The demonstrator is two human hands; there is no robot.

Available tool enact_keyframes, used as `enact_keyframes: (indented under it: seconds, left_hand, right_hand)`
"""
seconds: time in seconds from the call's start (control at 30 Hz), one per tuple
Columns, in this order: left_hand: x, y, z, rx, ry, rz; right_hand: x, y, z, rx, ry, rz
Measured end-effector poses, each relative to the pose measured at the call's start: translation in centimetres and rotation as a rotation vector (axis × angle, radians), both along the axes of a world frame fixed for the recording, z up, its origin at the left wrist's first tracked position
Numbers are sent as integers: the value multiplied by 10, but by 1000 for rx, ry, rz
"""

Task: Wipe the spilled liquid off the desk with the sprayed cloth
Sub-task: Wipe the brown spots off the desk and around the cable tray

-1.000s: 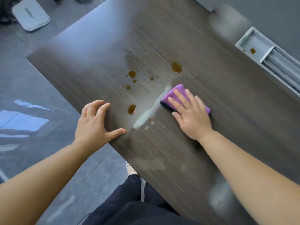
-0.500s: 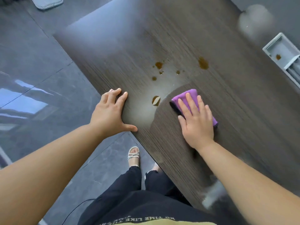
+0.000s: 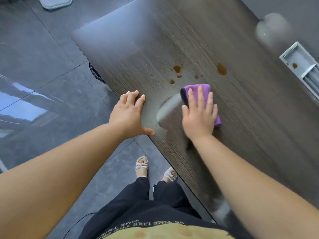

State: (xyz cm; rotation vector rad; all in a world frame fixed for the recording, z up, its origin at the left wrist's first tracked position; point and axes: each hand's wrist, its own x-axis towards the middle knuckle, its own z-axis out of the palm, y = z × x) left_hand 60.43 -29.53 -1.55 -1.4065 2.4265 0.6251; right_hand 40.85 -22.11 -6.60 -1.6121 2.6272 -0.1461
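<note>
We find open desktop (image 3: 141,49) beyond the brown drops (image 3: 177,68) — only the grey recessed tray (image 3: 299,56) at right and our left hand (image 3: 128,116) at the edge intrude.

Right hand (image 3: 198,116) presses purple cloth (image 3: 196,88) flat on desk (image 3: 241,118); brown drops (image 3: 221,69) beyond; left hand (image 3: 128,114) rests at edge

Purple cloth (image 3: 194,88) with a dark edge, centre frame; brown drops (image 3: 221,69) above it on the dark wood-grain counter (image 3: 241,118); grey marbled floor (image 3: 43,57) left.
</note>
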Motion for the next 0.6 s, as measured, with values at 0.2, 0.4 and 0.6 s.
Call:
enact_keyframes:
  seconds: [0.2,0.4,0.6]
  left_hand:
    - [1,-4,4,14,-31,-36]
    - [1,-6,3,44,-35,-43]
    - [5,-10,5,56,-8,-34]
  right_hand:
    - [-1,48,2,36,-4,783]
    - [-33,19,3,29,-17,125]
    - [27,41,-1,-12,11,561]
